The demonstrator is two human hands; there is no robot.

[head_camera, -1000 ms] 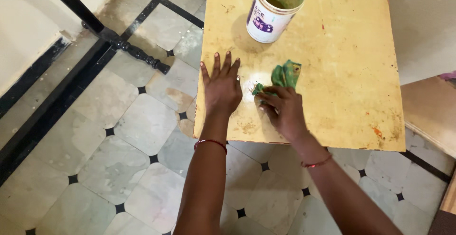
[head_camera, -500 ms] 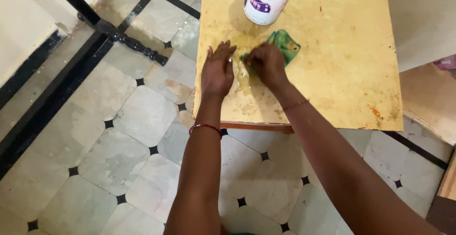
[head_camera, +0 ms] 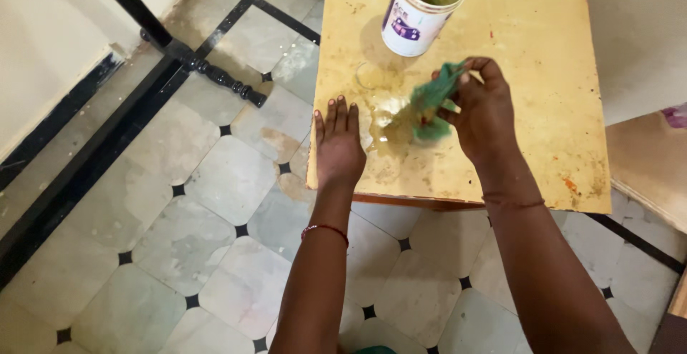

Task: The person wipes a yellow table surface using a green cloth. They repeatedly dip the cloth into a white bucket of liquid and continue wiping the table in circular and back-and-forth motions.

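Note:
My right hand (head_camera: 485, 110) grips a crumpled green cloth (head_camera: 431, 100) over a wet patch on the yellow wooden tabletop (head_camera: 529, 75). My left hand (head_camera: 338, 143) lies flat on the table's left edge, fingers together, holding nothing. A white tub (head_camera: 418, 10) with green liquid inside stands on the table just beyond the cloth. A wet ring mark shows on the wood between the tub and my left hand.
The floor (head_camera: 179, 204) is pale tile with small black diamonds and black border strips. A black turned metal leg (head_camera: 215, 75) rests on the floor to the left. A beige wall (head_camera: 43, 46) runs along the left. Another wooden surface (head_camera: 651, 161) sits at the right.
My right hand has lifted the cloth and moved right, away from my left hand. My left hand has flattened near the table's edge. The wet smear has spread.

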